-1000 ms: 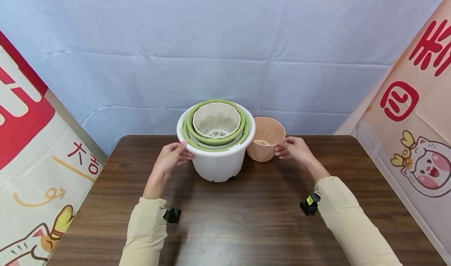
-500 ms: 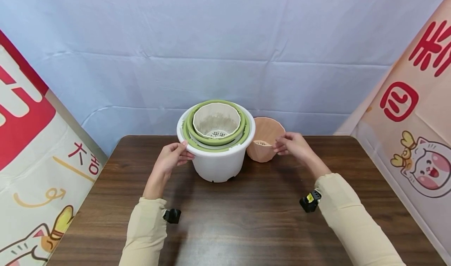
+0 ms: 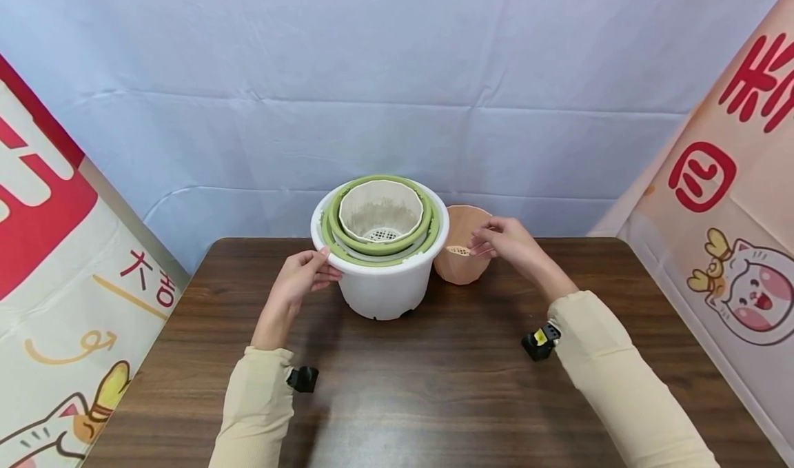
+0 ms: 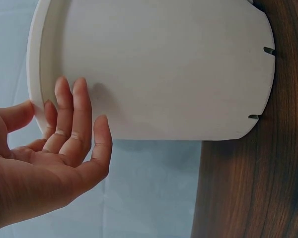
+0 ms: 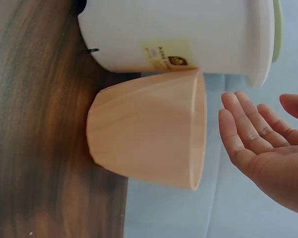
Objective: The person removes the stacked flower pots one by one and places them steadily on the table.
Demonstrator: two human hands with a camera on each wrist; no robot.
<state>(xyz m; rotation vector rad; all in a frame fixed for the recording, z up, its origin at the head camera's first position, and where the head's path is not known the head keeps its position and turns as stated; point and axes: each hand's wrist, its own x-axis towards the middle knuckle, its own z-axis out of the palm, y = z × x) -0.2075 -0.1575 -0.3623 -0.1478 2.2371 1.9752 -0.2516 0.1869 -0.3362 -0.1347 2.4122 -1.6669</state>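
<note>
A large white flowerpot (image 3: 375, 292) stands on the table with smaller pots nested in it: green rims (image 3: 380, 249) and, innermost, an off-white pot (image 3: 380, 206) with a perforated bottom. My left hand (image 3: 299, 276) pinches the white pot's rim at its left side, thumb on the edge and fingers beneath, as the left wrist view shows. A peach flowerpot (image 3: 459, 273) stands upright just right of the white one. Above its rim hovers my right hand (image 3: 510, 242); in the right wrist view the fingers (image 5: 244, 121) are relaxed, apart from the peach pot (image 5: 149, 130), holding nothing.
The dark wooden table (image 3: 397, 399) has its back edge right behind the pots. A pale blue cloth (image 3: 397, 109) hangs behind it, and printed cloths flank it left and right. A label (image 5: 169, 55) is stuck on the white pot's right side.
My right hand has let go of the peach pot's right rim and moved up and left over it. The left hand and the nested pots have stayed in place.
</note>
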